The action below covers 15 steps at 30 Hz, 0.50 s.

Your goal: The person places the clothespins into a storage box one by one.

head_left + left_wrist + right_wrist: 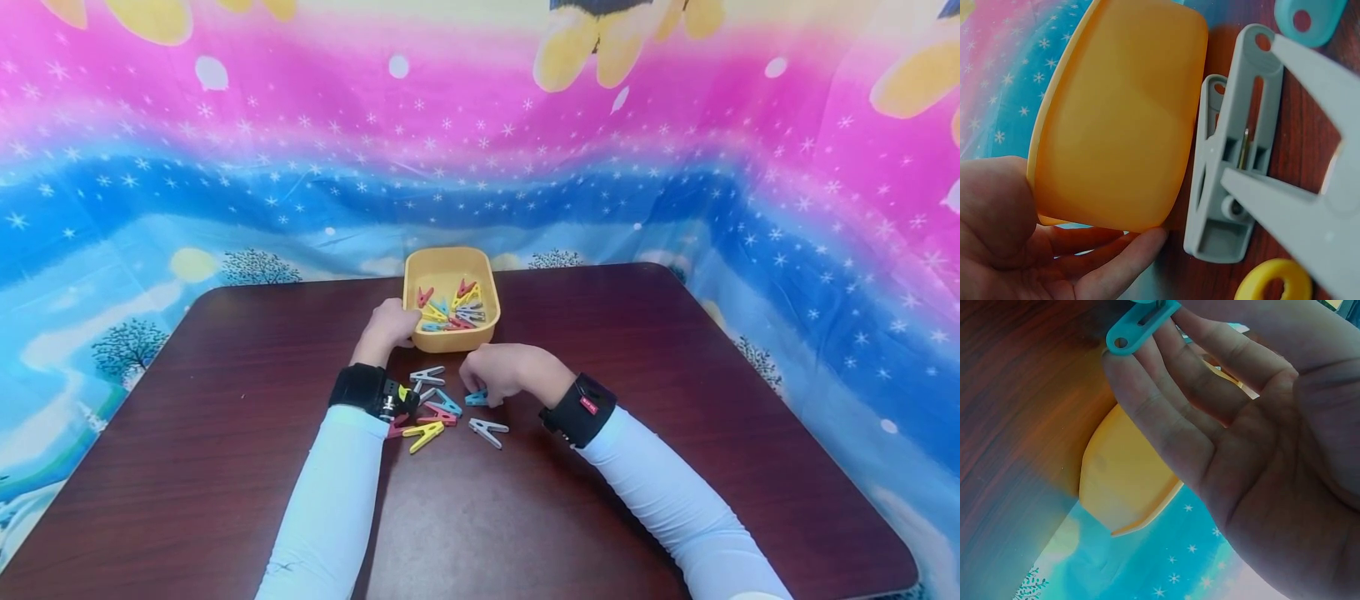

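At the front left corner of a yellow plastic bin (452, 342), my left hand (393, 322) grips the wall; in the left wrist view its fingers lie along the outside, while the thumb is hidden. My right hand (513, 369) pinches a teal clothespin (1132, 336) at its fingertips, just in front of the bin. In the head view, that clothespin shows low by the table, partly covered by the fingers. Between and in front of the hands lie loose clothespins, including a yellow one (431, 432), a blue one (448, 404) and a grey one (489, 427).
Several red, yellow, blue and grey clothespins (462, 323) lie inside the bin. The dark wooden table (285, 375) has rounded corners. Behind it hangs a colourful snowflake-patterned cloth (465, 150), close to the bin's far side.
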Each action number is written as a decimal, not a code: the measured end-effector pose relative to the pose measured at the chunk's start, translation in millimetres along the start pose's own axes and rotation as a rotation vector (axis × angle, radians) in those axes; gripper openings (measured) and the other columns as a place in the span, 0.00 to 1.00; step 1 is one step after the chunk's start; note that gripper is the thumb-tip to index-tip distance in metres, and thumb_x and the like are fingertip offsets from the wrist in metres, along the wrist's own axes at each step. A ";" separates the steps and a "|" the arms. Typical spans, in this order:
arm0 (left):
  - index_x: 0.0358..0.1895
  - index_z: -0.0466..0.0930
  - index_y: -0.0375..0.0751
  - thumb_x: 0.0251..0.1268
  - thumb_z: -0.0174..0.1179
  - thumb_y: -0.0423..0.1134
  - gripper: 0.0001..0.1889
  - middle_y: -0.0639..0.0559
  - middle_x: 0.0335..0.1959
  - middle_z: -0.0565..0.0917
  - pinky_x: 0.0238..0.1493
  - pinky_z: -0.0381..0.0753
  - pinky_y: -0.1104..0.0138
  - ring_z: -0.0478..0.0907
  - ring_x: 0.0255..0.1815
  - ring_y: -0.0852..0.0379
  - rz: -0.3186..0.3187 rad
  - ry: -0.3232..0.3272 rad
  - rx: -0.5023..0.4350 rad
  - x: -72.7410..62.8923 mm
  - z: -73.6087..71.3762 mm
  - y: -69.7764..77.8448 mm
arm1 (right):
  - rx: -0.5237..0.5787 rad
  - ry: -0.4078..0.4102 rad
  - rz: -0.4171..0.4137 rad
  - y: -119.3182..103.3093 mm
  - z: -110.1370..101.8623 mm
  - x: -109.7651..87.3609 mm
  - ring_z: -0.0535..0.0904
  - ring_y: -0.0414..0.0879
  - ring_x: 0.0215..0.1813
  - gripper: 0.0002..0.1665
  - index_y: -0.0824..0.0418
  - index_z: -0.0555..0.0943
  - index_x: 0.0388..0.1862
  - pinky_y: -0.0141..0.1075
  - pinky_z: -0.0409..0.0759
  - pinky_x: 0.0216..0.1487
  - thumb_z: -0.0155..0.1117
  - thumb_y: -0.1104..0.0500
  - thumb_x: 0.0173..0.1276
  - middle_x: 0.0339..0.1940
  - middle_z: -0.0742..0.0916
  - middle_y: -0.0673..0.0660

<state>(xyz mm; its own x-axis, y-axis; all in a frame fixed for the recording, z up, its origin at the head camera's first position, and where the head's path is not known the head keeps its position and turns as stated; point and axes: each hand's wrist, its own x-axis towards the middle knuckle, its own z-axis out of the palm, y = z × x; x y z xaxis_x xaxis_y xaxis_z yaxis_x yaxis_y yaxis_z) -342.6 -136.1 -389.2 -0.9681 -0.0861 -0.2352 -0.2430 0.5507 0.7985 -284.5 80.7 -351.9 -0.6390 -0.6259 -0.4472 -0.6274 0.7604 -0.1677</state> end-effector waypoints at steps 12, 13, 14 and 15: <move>0.75 0.69 0.29 0.83 0.49 0.41 0.26 0.33 0.65 0.83 0.63 0.92 0.51 0.87 0.62 0.40 -0.005 0.001 -0.005 0.5 0.6 -0.1 | -0.004 -0.001 -0.009 0.9 -0.4 -0.7 0.82 0.45 0.40 0.11 0.51 0.87 0.43 0.35 0.83 0.44 0.79 0.64 0.69 0.38 0.87 0.49; 0.75 0.69 0.29 0.83 0.49 0.41 0.26 0.33 0.65 0.83 0.64 0.91 0.51 0.87 0.62 0.40 -0.006 0.002 -0.005 0.4 0.6 0.0 | -0.003 0.000 -0.011 1.3 -0.9 -0.9 0.81 0.45 0.40 0.10 0.51 0.87 0.43 0.35 0.83 0.44 0.79 0.64 0.69 0.38 0.87 0.49; 0.75 0.69 0.29 0.83 0.49 0.41 0.25 0.33 0.65 0.83 0.64 0.91 0.51 0.87 0.62 0.40 -0.007 0.003 -0.007 0.1 0.4 0.3 | 0.001 0.003 -0.015 1.6 -1.5 -1.2 0.81 0.45 0.40 0.10 0.51 0.87 0.43 0.35 0.83 0.44 0.79 0.64 0.69 0.38 0.87 0.49; 0.75 0.69 0.30 0.83 0.49 0.41 0.25 0.33 0.65 0.83 0.64 0.91 0.51 0.87 0.62 0.40 -0.009 0.004 -0.007 -0.2 0.1 0.7 | 0.002 0.008 -0.021 2.1 -2.3 -1.4 0.81 0.45 0.40 0.10 0.51 0.87 0.43 0.35 0.83 0.44 0.79 0.64 0.69 0.38 0.87 0.49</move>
<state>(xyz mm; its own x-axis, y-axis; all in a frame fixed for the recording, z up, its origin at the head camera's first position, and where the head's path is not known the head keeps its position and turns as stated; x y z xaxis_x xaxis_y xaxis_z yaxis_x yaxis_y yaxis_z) -342.6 -135.7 -388.7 -0.9662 -0.0941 -0.2398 -0.2516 0.5444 0.8002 -285.9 82.8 -349.5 -0.6288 -0.6433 -0.4367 -0.6399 0.7472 -0.1793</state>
